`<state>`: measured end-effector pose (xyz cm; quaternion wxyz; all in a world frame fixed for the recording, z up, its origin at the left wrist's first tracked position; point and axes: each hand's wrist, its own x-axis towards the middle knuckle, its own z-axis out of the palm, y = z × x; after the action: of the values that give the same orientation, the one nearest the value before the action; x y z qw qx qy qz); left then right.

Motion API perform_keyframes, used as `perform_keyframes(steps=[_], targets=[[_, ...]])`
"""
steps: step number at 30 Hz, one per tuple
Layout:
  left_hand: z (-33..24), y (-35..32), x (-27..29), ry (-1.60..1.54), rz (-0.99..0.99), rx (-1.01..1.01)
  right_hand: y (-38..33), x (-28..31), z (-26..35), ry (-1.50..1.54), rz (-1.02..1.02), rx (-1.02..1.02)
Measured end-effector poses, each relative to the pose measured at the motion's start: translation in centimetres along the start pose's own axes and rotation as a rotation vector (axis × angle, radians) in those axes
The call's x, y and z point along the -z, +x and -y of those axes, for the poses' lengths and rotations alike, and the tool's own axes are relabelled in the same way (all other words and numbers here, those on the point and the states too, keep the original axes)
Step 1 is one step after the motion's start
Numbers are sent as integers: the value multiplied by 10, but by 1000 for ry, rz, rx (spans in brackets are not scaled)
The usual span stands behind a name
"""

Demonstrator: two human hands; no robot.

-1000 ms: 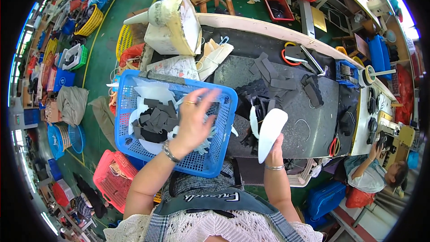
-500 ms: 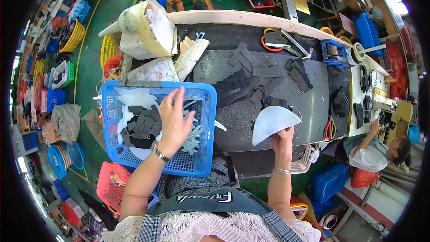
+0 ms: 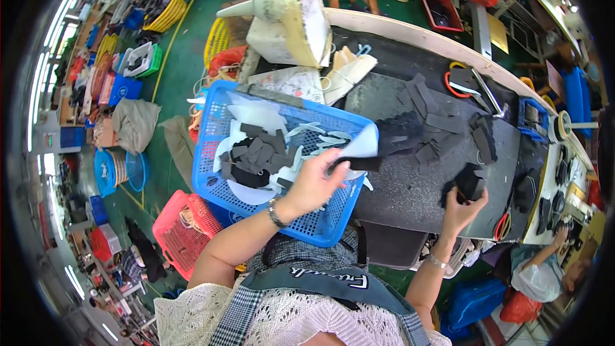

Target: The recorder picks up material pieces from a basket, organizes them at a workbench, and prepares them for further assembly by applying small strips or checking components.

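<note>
My left hand (image 3: pixel 312 184) is over the right side of a blue plastic basket (image 3: pixel 204 182), closed on a translucent white sheet piece (image 3: pixel 361 145). A black strip (image 3: pixel 359 164) lies along that sheet at the fingers. At the right part of the dark worktop (image 3: pixel 391 198), my right hand (image 3: pixel 462 210) grips a small black piece (image 3: pixel 471 181) between thumb and fingers; its exact kind cannot be made out. Inside the basket lie dark grey rectangular pieces (image 3: pixel 259 152), white sheet pieces (image 3: pixel 253 115) and pale thin strips (image 3: pixel 311 129).
Beyond my hands lie loose dark strips (image 3: pixel 442 122), scissors with orange handles (image 3: pixel 458 83) and a whitish container (image 3: pixel 282 35). Another pair of scissors (image 3: pixel 503 225) sits at the right edge. A pink basket (image 3: pixel 186 234) stands at lower left; a co-worker (image 3: pixel 541 272) sits at right.
The white sheet piece has passed from my right hand to my left, now with a black strip. My right hand has taken a black piece. The whole view has turned and shifted.
</note>
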<state>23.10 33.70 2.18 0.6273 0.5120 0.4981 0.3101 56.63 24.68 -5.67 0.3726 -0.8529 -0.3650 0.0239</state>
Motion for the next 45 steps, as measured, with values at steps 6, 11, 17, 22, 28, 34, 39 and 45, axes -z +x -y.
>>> perform_keyframes(steps=[6,11,17,22,28,34,39,45], targets=[[6,-21,44,-328,-51,154,9,-15,63,-135,-11,310],[0,-35,39,-425,65,189,-62,-40,199,711,757,334],[3,-58,70,-460,170,267,-89,-47,200,635,862,420],[23,-58,107,-135,198,122,-121,-31,190,647,1007,350],[-9,-43,155,-320,244,236,-120,-32,189,854,496,-192],[4,17,233,631,-100,-105,-20,-39,20,686,3,-317],[16,31,246,547,-122,-42,5,-51,3,-70,-8,163],[-5,-2,211,240,-67,-113,-149,-99,287,691,790,98]])
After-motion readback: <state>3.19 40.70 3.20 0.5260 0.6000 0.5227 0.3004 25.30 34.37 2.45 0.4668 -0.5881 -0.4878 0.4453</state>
